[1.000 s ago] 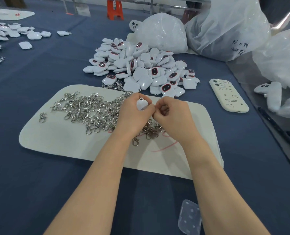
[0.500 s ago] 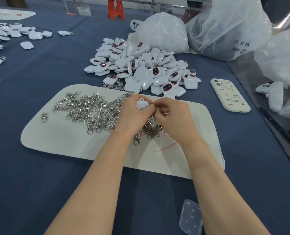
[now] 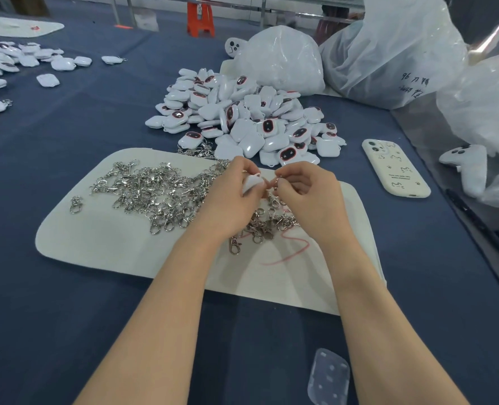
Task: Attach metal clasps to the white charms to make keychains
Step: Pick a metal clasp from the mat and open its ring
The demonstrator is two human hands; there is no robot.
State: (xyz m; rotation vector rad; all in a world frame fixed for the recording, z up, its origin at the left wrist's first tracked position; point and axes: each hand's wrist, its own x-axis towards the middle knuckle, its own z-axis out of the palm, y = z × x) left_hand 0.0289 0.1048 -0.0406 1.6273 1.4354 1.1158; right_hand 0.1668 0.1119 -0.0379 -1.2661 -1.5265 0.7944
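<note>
White charm (image 3: 252,183), perhaps clasp (image 3: 276,181), between hands (image 3: 233,201) (image 3: 308,197).

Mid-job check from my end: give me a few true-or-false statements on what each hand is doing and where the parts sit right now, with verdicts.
1. The left hand holds a white charm. True.
2. The right hand lies flat and idle on the white mat. False: its fingertips pinch a small metal clasp right beside the charm.
3. The loose clasps lie heaped on the mat. True.
4. The pile of charms sits on the mat. False: it lies on the blue cloth beyond the mat's far edge.
5. A phone lies on the cloth to the right of the charm pile. True.
</note>
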